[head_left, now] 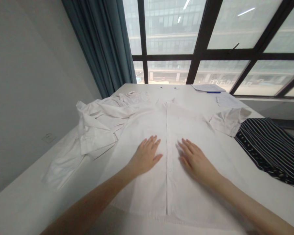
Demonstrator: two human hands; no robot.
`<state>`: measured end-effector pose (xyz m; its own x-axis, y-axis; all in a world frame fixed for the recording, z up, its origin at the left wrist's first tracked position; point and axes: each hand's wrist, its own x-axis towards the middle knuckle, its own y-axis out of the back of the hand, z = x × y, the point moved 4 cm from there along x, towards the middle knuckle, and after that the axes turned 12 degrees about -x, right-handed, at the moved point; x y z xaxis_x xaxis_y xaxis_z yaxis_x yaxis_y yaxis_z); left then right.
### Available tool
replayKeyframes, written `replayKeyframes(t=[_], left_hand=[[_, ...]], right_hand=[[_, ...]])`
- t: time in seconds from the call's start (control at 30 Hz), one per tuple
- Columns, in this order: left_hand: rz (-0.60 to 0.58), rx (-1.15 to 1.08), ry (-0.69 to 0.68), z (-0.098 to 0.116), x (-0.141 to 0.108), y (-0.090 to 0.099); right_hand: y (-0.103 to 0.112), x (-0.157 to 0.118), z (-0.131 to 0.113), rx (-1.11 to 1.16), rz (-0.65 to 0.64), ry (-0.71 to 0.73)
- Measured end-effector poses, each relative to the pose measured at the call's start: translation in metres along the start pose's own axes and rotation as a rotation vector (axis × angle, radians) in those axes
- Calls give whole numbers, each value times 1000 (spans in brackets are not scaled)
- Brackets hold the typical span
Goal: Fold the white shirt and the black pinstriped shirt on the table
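Observation:
A white shirt point(147, 186) lies spread out on the white table, front side up, its collar at the far end and its hem toward me. The front placket runs down its middle. My left hand point(147, 155) rests flat on the left half, fingers apart and pointing away from me. On the other side of the placket, my right hand point(193, 160) is over the right half with fingers stretched out; whether it touches the cloth is hard to tell. Neither hand holds anything. One short sleeve point(230, 120) extends to the right.
Crumpled white clothing point(98, 130) lies along the table's left side. A black-and-white striped garment point(271, 150) hangs over the right edge. Papers point(207, 87) and a blue pen point(213, 92) lie at the far right, before the windows. A blue curtain point(105, 45) hangs behind.

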<state>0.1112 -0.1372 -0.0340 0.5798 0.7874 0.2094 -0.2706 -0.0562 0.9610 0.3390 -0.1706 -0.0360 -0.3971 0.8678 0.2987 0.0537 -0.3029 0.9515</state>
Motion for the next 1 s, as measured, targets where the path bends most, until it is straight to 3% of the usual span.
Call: replayKeyframes(t=[0.07,0.17,0.33,0.5,0.7,0.77,0.83,0.93,1.0], left_hand=[[-49,-48,-127,26,-21,-2],[-82,-57,-154,26,-46,0],[-32,22,-53,-13,-69,7],[-9,104,81,-41,-82,11],[-3,161,199,-60,-86,15],[34,140,183,-50,-83,21],[15,47,63,-26,-79,29],[-174,-202,-223,23,-78,37],[-323,-354,-335,47,-81,39]], right_hand=[[2,-14,-28,51,-26,96],[2,-35,-31,16,-80,101],[2,-63,18,-64,-119,-9],[-5,-87,63,-152,-56,-192],[-8,-95,83,-204,-2,-320],[3,-91,74,-171,26,-315],[17,-84,52,-62,-8,-189],[40,-77,5,196,-188,145],[51,-76,-23,343,-329,327]])
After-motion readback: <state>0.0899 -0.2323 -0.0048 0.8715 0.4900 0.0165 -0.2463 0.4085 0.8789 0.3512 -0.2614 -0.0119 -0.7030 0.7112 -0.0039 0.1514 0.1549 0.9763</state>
